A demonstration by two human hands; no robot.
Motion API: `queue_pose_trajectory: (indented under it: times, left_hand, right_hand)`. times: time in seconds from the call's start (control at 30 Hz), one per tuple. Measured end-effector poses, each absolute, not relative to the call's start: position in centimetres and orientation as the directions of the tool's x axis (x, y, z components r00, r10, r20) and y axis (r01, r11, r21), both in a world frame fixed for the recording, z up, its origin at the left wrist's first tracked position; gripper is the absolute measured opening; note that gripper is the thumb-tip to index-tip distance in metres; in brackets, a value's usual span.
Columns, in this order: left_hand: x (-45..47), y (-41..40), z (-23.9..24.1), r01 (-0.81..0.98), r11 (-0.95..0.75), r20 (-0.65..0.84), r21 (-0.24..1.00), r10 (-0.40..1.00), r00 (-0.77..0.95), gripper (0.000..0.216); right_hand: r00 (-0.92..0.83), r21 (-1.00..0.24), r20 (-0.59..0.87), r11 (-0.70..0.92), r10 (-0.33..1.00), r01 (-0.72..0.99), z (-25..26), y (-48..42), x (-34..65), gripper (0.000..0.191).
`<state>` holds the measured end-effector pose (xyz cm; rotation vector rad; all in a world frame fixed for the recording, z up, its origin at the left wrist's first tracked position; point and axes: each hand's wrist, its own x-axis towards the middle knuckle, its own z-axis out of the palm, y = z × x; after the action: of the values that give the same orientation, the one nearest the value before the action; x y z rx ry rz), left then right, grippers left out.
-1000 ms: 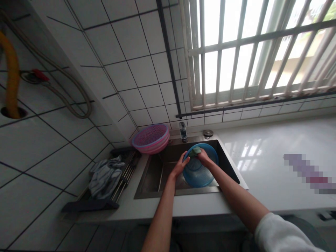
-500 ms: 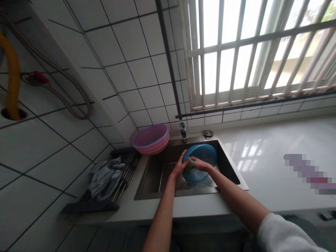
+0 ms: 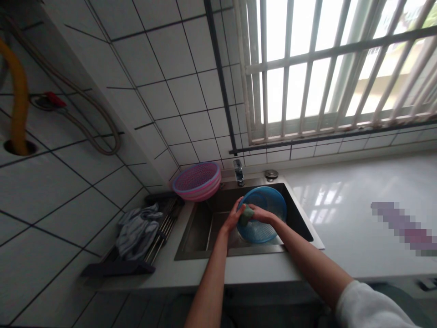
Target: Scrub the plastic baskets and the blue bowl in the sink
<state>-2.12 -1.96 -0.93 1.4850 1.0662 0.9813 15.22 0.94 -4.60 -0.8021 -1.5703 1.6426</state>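
A blue plastic basket (image 3: 278, 205) is held tilted over the sink (image 3: 201, 232), its open side turned partly towards me. My left hand (image 3: 234, 217) grips the basket's left rim. In my right hand (image 3: 261, 215) is a green sponge (image 3: 246, 215), pressed against the inside of the basket near that same rim. The fingertips of both hands are close together there, and the sponge partly hides them.
Pink baskets (image 3: 200, 184) sit at the sink's back left corner, beside the faucet (image 3: 238, 172). A drain stopper (image 3: 271, 174) lies behind the sink. Left of it, a grey cloth (image 3: 139, 230) rests on a metal rack (image 3: 160, 239). White counter (image 3: 341, 218) extends right, under a barred window.
The blue basket has turned so that more of its inside faces me, and it reaches slightly farther right. Both hands stay in nearly the same place, with more of the sponge showing.
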Motion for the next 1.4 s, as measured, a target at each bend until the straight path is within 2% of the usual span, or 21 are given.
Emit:
queue_pose_trajectory:
  times: [0.07,0.13,0.23,0.3,0.37,0.43,0.47,0.57,0.63,0.7,0.8,0.87,0.93,1.07,1.13,1.27,1.33,1.4]
  left_hand:
    - [-2.1,-2.0,-1.0,0.148,-0.071,0.029,0.986,0.963,0.266,0.086]
    - [-2.1,-1.9,-1.1,0.159,-0.07,0.024,0.985,0.962,0.273,0.087]
    - [-2.0,-1.7,-1.3,0.149,-0.079,0.032,0.986,0.956,0.291,0.085]
    - [-2.0,-1.5,-1.4,0.122,-0.076,0.036,0.99,0.952,0.304,0.085]
    - [-2.0,-1.5,-1.5,0.091,-0.076,0.044,0.993,0.949,0.314,0.086]
    - [-2.0,-1.5,-1.5,0.078,-0.084,0.056,0.993,0.947,0.315,0.085]
    - [-2.1,-1.5,-1.5,0.082,-0.091,0.061,0.992,0.948,0.312,0.084]
    - [-2.2,-1.7,-1.4,0.117,-0.097,0.06,0.988,0.955,0.291,0.084]
    - [-2.3,-1.8,-1.3,0.135,-0.083,0.044,0.987,0.962,0.269,0.085]
    - [-2.2,-1.8,-1.3,0.138,-0.068,0.03,0.988,0.964,0.264,0.083]
    - [-2.1,-1.7,-1.3,0.121,-0.074,0.035,0.99,0.955,0.294,0.081]
    - [-1.9,-1.6,-1.3,0.099,-0.078,0.043,0.992,0.948,0.314,0.083]
    - [-1.9,-1.6,-1.4,0.08,-0.067,0.038,0.995,0.948,0.317,0.085]
    - [-2.1,-1.6,-1.5,0.092,-0.073,0.043,0.993,0.955,0.292,0.085]
    - [-2.2,-1.6,-1.5,0.124,-0.094,0.056,0.988,0.958,0.28,0.084]
    - [-2.3,-1.5,-1.6,0.159,-0.089,0.045,0.983,0.963,0.266,0.086]
    - [-2.3,-1.5,-1.6,0.152,-0.073,0.03,0.986,0.963,0.268,0.086]
    - [-2.3,-1.4,-1.6,0.139,-0.064,0.024,0.988,0.962,0.273,0.083]
  right_hand:
    - [-0.632,-1.0,0.01,0.004,0.775,-0.011,-4.8,0.7,14.9,0.024]
    - [-0.573,-0.999,0.043,0.029,0.818,-0.033,-4.7,0.9,14.8,0.024]
    - [-0.266,-0.987,0.107,0.072,0.958,-0.141,-4.0,1.7,15.3,0.025]
    - [-0.073,-0.976,0.083,0.066,0.994,-0.207,-3.6,2.3,15.7,0.027]
    - [0.018,-0.965,0.065,0.068,0.998,-0.252,-3.3,2.7,16.1,0.029]
    - [-0.014,-0.964,0.104,0.098,0.994,-0.246,-3.3,2.5,16.2,0.03]
    - [-0.083,-0.968,0.132,0.11,0.988,-0.224,-3.3,2.3,16.1,0.029]
    - [-0.406,-0.989,0.129,0.087,0.905,-0.122,-3.6,1.1,15.6,0.03]
    - [-0.544,-0.997,0.082,0.058,0.835,-0.06,-3.7,0.6,15.2,0.03]
    - [-0.515,-0.997,0.08,0.059,0.854,-0.057,-3.7,0.5,15.0,0.031]
    - [-0.223,-0.988,0.114,0.088,0.968,-0.124,-3.4,1.3,15.4,0.028]
    - [-0.036,-0.982,0.107,0.1,0.994,-0.163,-3.1,1.9,15.9,0.027]
    - [0.034,-0.978,0.085,0.09,0.996,-0.189,-2.8,2.3,16.3,0.027]
    - [-0.094,-0.98,0.109,0.091,0.99,-0.177,-2.8,1.9,16.2,0.028]
    - [-0.253,-0.985,0.123,0.088,0.96,-0.146,-3.0,1.3,15.9,0.026]
    - [-0.555,-0.998,0.057,0.042,0.83,-0.039,-3.7,0.5,15.3,0.019]
    - [-0.525,-0.996,0.087,0.068,0.847,-0.056,-3.8,0.7,15.3,0.021]
    - [-0.396,-0.991,0.13,0.103,0.909,-0.089,-3.7,1.2,15.7,0.025]
